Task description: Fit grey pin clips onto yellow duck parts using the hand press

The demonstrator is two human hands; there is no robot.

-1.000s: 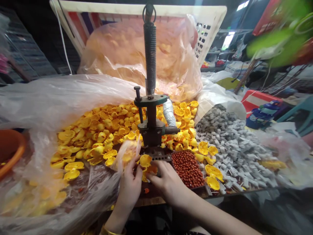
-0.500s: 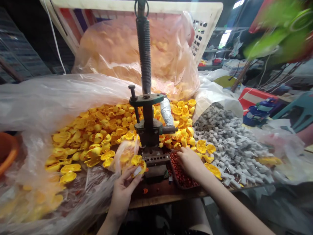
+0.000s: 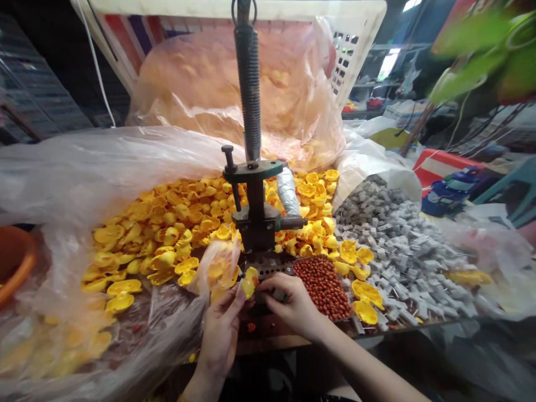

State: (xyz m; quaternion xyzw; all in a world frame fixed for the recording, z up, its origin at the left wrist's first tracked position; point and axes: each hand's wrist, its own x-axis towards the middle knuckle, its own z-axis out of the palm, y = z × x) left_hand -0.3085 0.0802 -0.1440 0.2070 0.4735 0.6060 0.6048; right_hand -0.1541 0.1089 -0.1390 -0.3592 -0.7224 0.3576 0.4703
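My left hand [image 3: 221, 329] grips a small yellow plastic shell piece [image 3: 249, 283] between thumb and fingers, in front of the base of a black hand press [image 3: 255, 223]. Close to the shell's right side is my right hand [image 3: 295, 307], its thumb and fingertips drawn together in a pinch. Whatever those fingertips hold is too small or too hidden to make out. Just right of that hand, many small reddish-brown beads [image 3: 322, 285] fill a shallow tray.
Behind the press spreads a heap of yellow shells [image 3: 154, 223]. Grey box-like parts with thin metal pins [image 3: 389, 245] are piled to the right. Clear plastic sheeting [image 3: 125, 151] drapes the left and back. A green-bladed fan [image 3: 473, 50] blurs at upper right; an orange basin [image 3: 17, 262] stands far left.
My right hand has left the bead tray and moved left to the shell piece. My left hand has shifted slightly right, still holding the yellow shell.
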